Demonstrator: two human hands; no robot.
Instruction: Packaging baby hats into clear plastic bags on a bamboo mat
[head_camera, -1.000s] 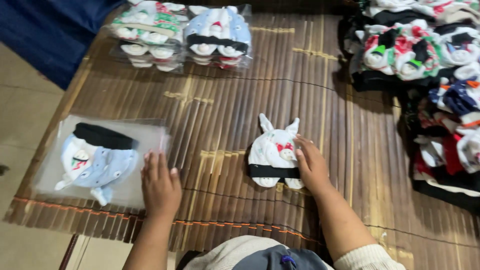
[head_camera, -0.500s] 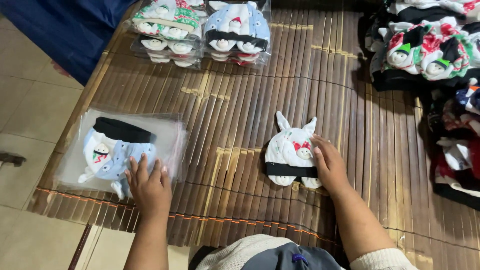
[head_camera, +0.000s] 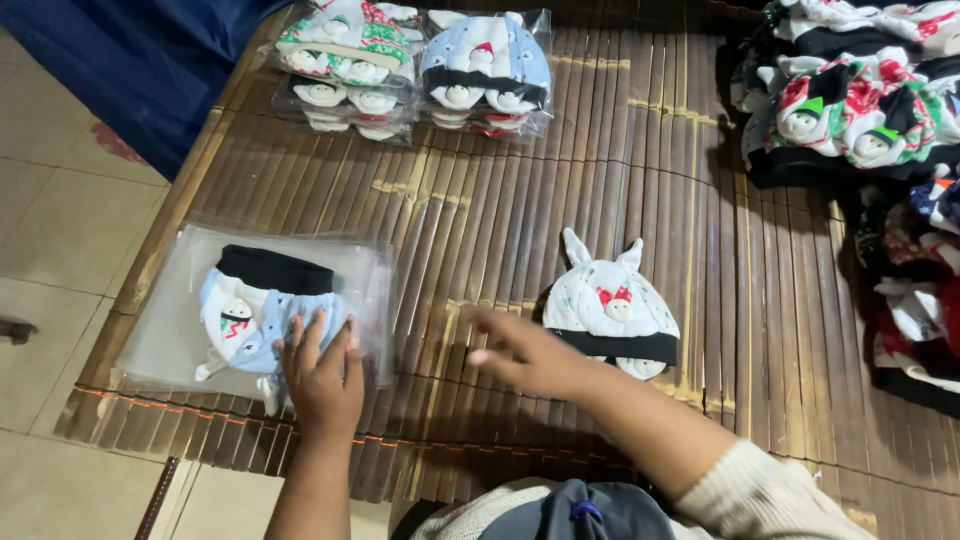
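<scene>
My left hand lies flat, fingers spread, on the near right corner of a clear plastic bag that holds a pale blue baby hat with a black band. My right hand hovers open over the bamboo mat, blurred, just left of a white baby hat with two ears and a black band. It is not touching that hat and holds nothing.
Two stacks of bagged hats sit at the mat's far edge. A heap of loose patterned hats fills the right side. Blue cloth and tiled floor lie to the left.
My right hand has left the white hat and moved left over the mat. My left hand has stayed on the bagged blue hat, shifting slightly right.
</scene>
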